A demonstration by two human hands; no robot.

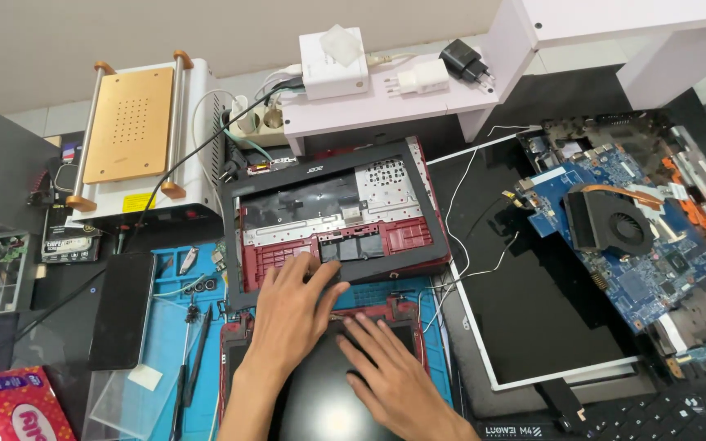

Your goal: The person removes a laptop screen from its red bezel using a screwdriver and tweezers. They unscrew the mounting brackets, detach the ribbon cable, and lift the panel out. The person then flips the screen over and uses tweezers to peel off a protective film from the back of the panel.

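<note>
On the blue mat (165,327), left hand (292,314) and right hand (390,371) press flat, unclenched, on a red laptop shell (402,314).

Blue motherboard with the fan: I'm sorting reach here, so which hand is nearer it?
Right. The right hand lies on the dark panel, closer to the blue motherboard; the left hand sits further left, on the red laptop frame.

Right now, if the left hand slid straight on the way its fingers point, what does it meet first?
The left hand points up and slightly right across the red laptop frame. First in line looks like the row of black parts just past its fingertips; depth is unclear, so contact height is a guess.
</note>
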